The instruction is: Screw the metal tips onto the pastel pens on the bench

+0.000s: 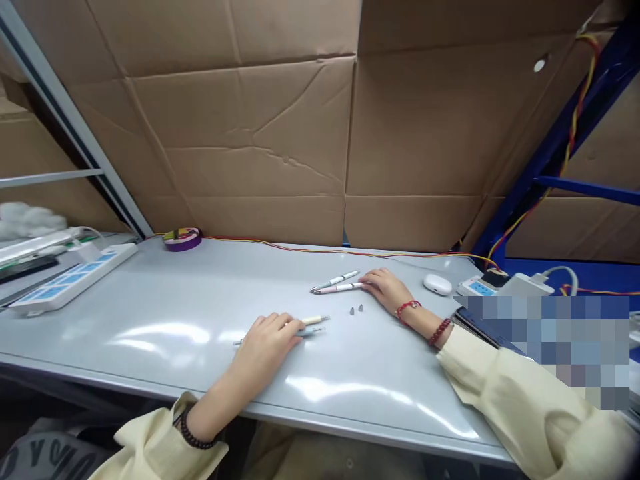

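Observation:
My left hand [267, 343] lies over two pens at the front middle of the grey table, its fingers curled on them. The tips of a cream pen [315, 320] and a light blue pen [311, 331] stick out to the right of it. Farther back, the fingers of my right hand [384, 287] are together on the right end of a white and pink pen [340, 288]. Just behind that one lies another light blue pen [340, 278], untouched. Two small grey cone-shaped pieces [356, 309] stand on the table between my hands.
A white earphone case [437, 285] sits right of my right hand, near a charger with cables [525, 285]. A white power strip [75, 279] is at the left and a purple tape roll [183, 239] at the back left. Cardboard [250, 133] walls the back.

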`<state>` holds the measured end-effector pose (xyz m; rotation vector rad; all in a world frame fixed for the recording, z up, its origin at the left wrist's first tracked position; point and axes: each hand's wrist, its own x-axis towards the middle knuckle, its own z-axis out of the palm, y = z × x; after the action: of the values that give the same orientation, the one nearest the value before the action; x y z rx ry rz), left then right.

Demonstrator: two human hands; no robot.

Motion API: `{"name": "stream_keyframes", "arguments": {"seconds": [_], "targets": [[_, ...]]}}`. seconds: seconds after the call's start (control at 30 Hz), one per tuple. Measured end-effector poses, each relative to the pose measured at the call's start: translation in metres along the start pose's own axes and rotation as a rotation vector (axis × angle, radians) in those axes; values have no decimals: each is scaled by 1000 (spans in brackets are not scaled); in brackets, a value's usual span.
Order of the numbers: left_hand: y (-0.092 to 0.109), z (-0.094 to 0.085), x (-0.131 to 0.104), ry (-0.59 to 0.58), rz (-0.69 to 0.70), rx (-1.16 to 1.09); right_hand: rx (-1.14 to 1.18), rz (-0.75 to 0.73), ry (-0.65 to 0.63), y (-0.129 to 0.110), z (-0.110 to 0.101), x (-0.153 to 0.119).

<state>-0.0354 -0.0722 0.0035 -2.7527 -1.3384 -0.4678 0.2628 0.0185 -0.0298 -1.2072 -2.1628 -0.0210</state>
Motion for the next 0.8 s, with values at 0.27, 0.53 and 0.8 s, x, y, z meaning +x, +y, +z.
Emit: {"name": "stream_keyframes", "arguments": {"seconds": [0.27,0.53,0.8], "targets": [[-8,1,8,-9,-29,-20,124,78,315,-30,-20,6],[6,-1,-13,263,203,-378,445,-328,-18,-140,2,-26],[10,7,-19,393,277,-401,355,-407,-41,-135,-5,-27]]}}
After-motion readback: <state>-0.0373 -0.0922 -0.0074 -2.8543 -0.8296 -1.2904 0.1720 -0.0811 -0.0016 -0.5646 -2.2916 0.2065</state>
